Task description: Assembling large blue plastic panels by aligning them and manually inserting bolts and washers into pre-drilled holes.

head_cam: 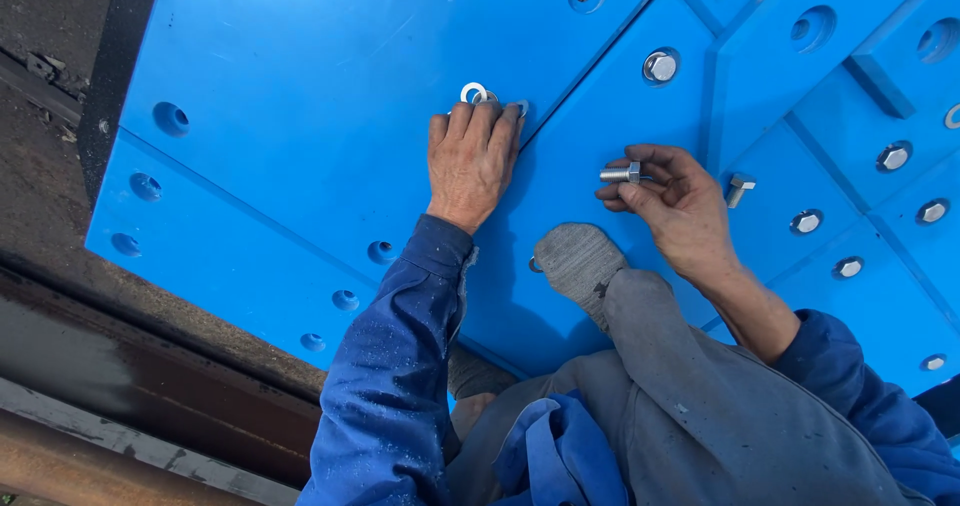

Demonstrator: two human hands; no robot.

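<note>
Head view, left hand (470, 161) flat on blue panel (300, 86) by washers (476, 93), right hand (672, 201) pinching bolt (620, 173)

The left hand (471, 161) lay flat on a blue panel (300, 86), its fingertips touching a few washers (474, 92) just beside a seam. The right hand (672, 204) pinched a hex bolt (621, 173) between thumb and fingers, held above the panel, while another loose bolt (739, 188) lay near it on the right. Seated bolts (660, 66) filled several holes further right, and a grey-clad knee (580, 261) rested between the two blue sleeves.
</note>
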